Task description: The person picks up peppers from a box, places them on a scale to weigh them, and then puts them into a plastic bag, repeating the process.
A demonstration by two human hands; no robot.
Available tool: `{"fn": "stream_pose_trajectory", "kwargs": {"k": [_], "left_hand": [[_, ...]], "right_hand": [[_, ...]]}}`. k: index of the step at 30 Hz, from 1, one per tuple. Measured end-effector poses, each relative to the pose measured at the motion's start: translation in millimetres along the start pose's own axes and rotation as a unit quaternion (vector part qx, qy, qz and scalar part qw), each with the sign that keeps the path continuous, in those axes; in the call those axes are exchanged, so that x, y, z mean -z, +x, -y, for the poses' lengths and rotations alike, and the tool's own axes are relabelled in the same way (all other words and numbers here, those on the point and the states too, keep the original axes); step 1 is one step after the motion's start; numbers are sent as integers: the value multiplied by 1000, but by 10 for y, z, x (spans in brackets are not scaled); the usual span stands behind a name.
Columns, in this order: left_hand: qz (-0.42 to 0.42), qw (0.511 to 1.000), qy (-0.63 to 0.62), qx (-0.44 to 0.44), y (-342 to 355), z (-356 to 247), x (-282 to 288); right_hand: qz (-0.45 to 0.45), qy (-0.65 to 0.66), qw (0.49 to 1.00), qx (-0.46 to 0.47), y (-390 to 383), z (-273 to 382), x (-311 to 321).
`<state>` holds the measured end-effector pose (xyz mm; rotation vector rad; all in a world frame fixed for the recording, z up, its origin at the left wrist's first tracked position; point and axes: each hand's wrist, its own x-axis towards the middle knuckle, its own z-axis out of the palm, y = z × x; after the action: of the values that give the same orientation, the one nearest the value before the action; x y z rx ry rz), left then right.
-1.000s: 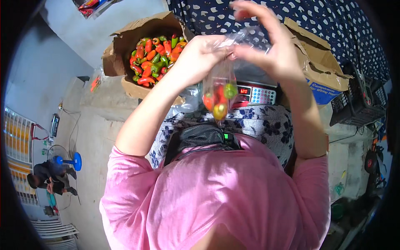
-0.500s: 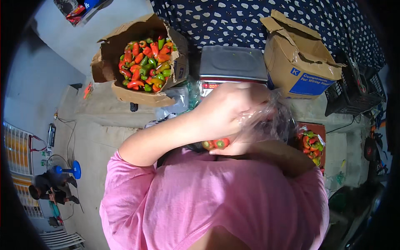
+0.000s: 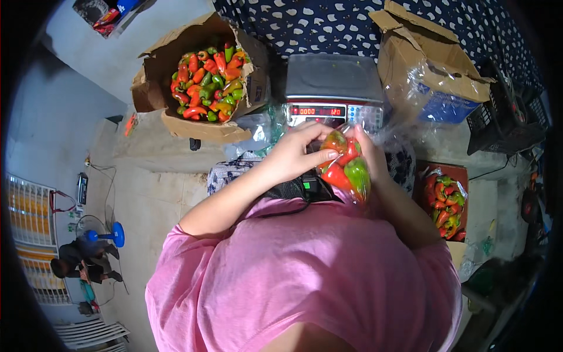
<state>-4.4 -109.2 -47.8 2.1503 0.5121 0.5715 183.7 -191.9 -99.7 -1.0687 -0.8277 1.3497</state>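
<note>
Close to my chest is a clear plastic bag of red and green peppers [image 3: 346, 167], between my two hands. My left hand [image 3: 298, 151] is closed on the bag's left side, with the thumb against the plastic. On the other side my right hand [image 3: 370, 154] grips the bag near its top; part of its fingers is hidden behind the peppers. Loose clear film [image 3: 404, 114] stretches away to the right of that hand. Just beyond both hands stands a grey weighing scale [image 3: 333, 79] with a lit red display and a bare pan.
At the far left an open cardboard box [image 3: 151, 94] holds many peppers. Another open box [image 3: 404, 64] stands right of the scale, beside a black crate [image 3: 498, 132]. A red box [image 3: 425, 170] on the right contains bagged peppers. A person [image 3: 82, 261] sits far left near a blue fan [image 3: 117, 234].
My left hand has come down and left from the bunched film. The bagged peppers, mostly hidden before, now show between both hands, and the scale's display is uncovered.
</note>
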Motion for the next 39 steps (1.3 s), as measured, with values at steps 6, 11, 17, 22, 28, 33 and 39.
{"fn": "stream_pose_trajectory", "kwargs": {"k": [6, 11, 17, 22, 28, 33, 39], "left_hand": [[11, 961, 266, -77, -57, 100, 157], [23, 977, 211, 30, -85, 313, 212], [-41, 913, 401, -61, 84, 117, 541], [-146, 912, 375, -76, 266, -145, 851], [-46, 993, 101, 50, 205, 459, 592], [125, 973, 196, 18, 100, 498, 685], [77, 945, -301, 106, 126, 566, 226]], "right_hand": [[85, 231, 962, -120, 203, -214, -31], [93, 148, 980, -93, 235, 204, -205], [225, -178, 958, -22, 616, 560, -118], [158, -515, 817, 205, 937, 694, 35], [62, -378, 924, 24, 1161, 550, -228], [101, -181, 971, 121, 989, 418, -398], [168, -263, 950, -16, 971, -221, -307]]}}
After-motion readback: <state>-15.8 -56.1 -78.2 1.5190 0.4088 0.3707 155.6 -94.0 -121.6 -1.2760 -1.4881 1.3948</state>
